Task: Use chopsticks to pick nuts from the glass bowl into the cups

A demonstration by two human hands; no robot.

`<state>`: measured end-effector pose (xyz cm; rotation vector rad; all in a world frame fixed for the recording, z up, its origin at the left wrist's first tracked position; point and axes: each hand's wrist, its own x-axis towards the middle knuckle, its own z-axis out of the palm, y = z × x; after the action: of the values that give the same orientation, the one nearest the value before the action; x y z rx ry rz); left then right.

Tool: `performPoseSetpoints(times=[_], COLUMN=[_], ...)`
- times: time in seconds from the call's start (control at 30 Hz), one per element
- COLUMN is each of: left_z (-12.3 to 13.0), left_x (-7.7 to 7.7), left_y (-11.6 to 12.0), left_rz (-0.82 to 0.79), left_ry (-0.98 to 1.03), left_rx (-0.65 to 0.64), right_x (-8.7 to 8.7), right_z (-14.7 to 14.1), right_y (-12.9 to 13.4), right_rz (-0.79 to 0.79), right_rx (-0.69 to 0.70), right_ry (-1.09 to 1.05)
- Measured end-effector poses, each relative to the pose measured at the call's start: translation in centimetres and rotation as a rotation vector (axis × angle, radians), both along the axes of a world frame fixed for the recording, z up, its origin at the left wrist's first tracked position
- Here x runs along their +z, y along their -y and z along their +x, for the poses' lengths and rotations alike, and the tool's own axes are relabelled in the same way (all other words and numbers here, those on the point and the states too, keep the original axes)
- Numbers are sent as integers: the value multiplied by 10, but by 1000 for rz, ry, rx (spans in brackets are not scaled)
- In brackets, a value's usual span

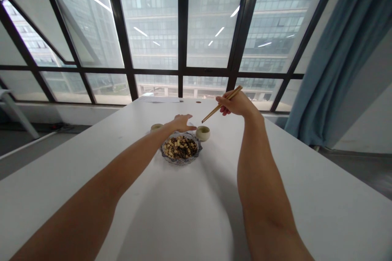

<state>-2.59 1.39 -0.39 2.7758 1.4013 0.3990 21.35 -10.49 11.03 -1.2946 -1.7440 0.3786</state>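
Note:
My right hand [237,104] grips a pair of wooden chopsticks [222,105], slanting down to the left. Their tips are close together just above a small pale cup [202,135]; a tiny dark bit shows at the tips, too small to name. My left hand [182,123] reaches over the back of a clear glass bowl [175,160], thumb and fingers apart, with the thumb near that cup's left side. Peanuts and dark striped seeds [180,147] lie mixed in the bowl. Behind my left forearm, a second pale cup [156,127] is partly hidden.
Everything stands on a long white table [183,212]. Toward its far edge lie a white sheet [161,99] and a small brown round thing [198,102]. Dark-framed windows [180,28] rise beyond, with a blue curtain [333,57] at the right.

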Motion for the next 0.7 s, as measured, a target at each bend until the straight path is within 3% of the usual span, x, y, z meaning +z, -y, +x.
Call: performPoseSetpoints(times=[0.07, 0.2, 0.3, 0.47, 0.7], left_z=[23, 49, 52, 53, 55], left_x=[-6, -14, -15, -15, -15], left_y=[8, 17, 18, 21, 21], left_rz=[-23, -83, -108, -8, -35], left_ry=[-17, -59, -35, 39, 18], left_rx=[-83, -110, -130, -218, -197], right_x=[0, 1, 3, 3, -12], right_z=[2, 3, 4, 4, 6], right_y=[1, 5, 7, 6, -8], right_rz=[-18, -59, -81, -116, -264], right_rx=[-7, -16, 1, 4, -15], right_ry=[3, 8, 4, 45, 38])
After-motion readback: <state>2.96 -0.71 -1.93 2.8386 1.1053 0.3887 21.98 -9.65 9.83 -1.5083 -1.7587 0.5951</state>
